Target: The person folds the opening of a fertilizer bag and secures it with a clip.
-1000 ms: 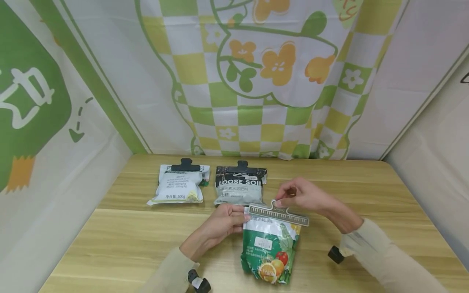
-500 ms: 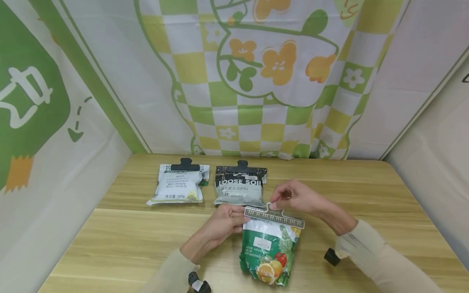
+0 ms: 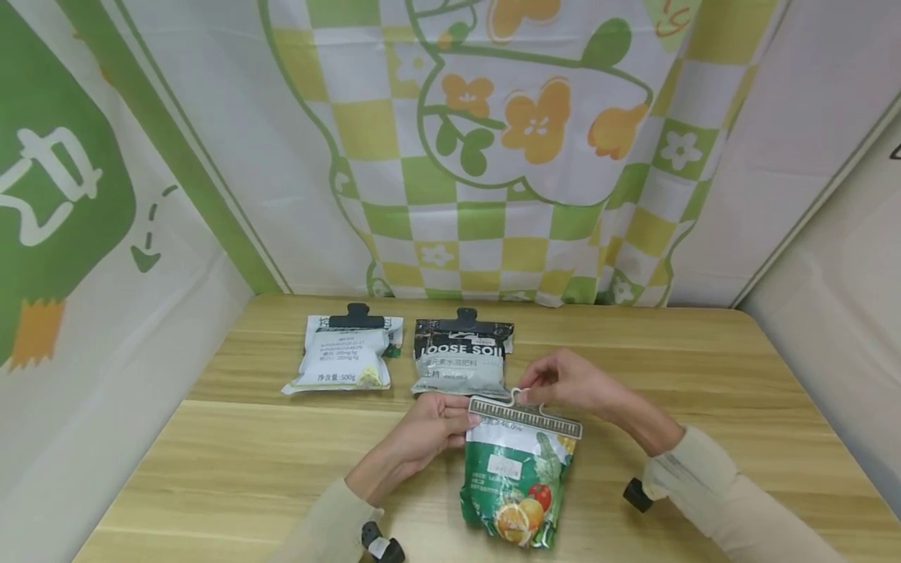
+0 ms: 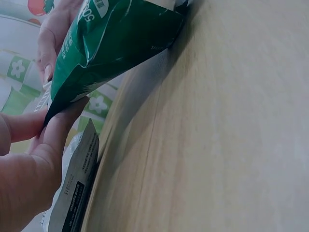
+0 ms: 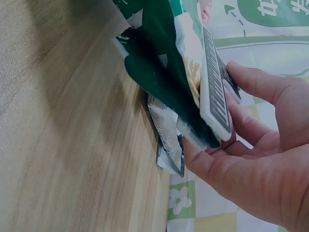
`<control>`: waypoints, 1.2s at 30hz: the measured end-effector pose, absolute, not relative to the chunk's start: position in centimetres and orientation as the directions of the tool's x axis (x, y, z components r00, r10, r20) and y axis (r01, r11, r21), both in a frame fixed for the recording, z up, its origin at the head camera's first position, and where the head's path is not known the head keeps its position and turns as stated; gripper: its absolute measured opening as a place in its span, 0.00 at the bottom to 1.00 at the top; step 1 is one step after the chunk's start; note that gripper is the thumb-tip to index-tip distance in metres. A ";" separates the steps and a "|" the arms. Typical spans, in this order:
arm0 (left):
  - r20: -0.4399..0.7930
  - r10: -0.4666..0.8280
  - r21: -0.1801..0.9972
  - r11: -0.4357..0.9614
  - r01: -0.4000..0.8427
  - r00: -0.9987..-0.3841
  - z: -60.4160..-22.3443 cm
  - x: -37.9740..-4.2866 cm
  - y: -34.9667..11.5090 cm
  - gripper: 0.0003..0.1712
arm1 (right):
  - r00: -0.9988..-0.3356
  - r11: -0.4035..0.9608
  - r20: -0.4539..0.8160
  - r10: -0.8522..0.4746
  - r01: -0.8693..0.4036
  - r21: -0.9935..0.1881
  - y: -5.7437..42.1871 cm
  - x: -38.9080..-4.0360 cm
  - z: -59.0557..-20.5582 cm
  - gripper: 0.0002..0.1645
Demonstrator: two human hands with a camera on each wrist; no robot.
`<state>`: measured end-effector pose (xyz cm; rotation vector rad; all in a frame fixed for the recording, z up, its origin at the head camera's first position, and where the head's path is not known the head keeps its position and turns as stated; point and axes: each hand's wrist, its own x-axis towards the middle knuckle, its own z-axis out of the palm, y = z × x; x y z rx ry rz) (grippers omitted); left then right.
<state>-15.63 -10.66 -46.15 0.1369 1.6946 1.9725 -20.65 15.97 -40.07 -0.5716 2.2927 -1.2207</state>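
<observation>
A green and white bag (image 3: 486, 461) printed with vegetables and fruit stands in front of me, its top edge away from me. My left hand (image 3: 428, 426) pinches the bag's upper left corner between thumb and fingers. Along the top edge lies a wide clip (image 3: 524, 417) with a piano-key pattern. My right hand (image 3: 573, 383) pinches the clip's handle, thumb on the near side. In the right wrist view, the clip's patterned front bar (image 5: 216, 87) runs beside the bag's edge, with fingers behind it. The left wrist view shows the bag's green underside (image 4: 120, 43) tilted over the table.
Behind the bag, a black and grey pouch marked LOOSE SOIL (image 3: 461, 363) lies with a black clip (image 3: 464, 319) on top. Left of it lies a white pouch (image 3: 345, 360), also with a black clip (image 3: 357, 317). A patterned curtain (image 3: 486, 227) hangs at the wooden table's (image 3: 281, 469) back edge.
My right hand has shifted the clip slightly left along the bag's top, bringing its left end to the left corner. My left hand keeps its pinch there.
</observation>
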 end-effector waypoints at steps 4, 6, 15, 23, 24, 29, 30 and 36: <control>-0.261 0.456 0.943 -0.069 -0.326 -0.851 -46.1 -15.6 -10.8 0.23 | -0.813 0.540 -0.207 -0.543 -0.150 -0.828 15.7 -20.5 -40.0 0.13; -0.264 0.457 0.942 -0.069 -0.329 -0.849 -46.1 -15.6 -10.8 0.23 | -0.818 0.549 -0.198 -0.540 -0.164 -0.819 15.6 -20.5 -40.0 0.12; -0.275 0.472 0.935 -0.074 -0.348 -0.838 -46.1 -15.6 -10.8 0.24 | -0.851 0.601 -0.167 -0.499 -0.200 -0.774 16.0 -19.6 -39.9 0.17; -0.280 0.457 0.936 -0.064 -0.345 -0.844 -46.2 -15.7 -10.9 0.26 | -0.887 0.609 -0.124 -0.444 -0.197 -0.768 17.9 -18.0 -38.7 0.28; -0.281 0.455 0.937 -0.063 -0.345 -0.845 -46.2 -15.7 -10.9 0.26 | -0.889 0.611 -0.120 -0.441 -0.199 -0.767 18.2 -17.7 -38.6 0.27; -0.280 0.458 0.935 -0.068 -0.347 -0.844 -46.4 -15.8 -10.9 0.26 | -0.893 0.611 -0.107 -0.437 -0.208 -0.764 19.4 -16.3 -38.5 0.23; -0.279 0.460 0.935 -0.069 -0.348 -0.843 -46.4 -15.8 -10.9 0.26 | -0.893 0.611 -0.105 -0.438 -0.210 -0.763 19.6 -16.0 -38.5 0.23; -0.281 0.454 0.934 -0.074 -0.350 -0.846 -46.4 -15.7 -11.0 0.25 | -0.890 0.618 -0.164 -0.426 -0.154 -0.771 20.5 -14.0 -39.0 0.17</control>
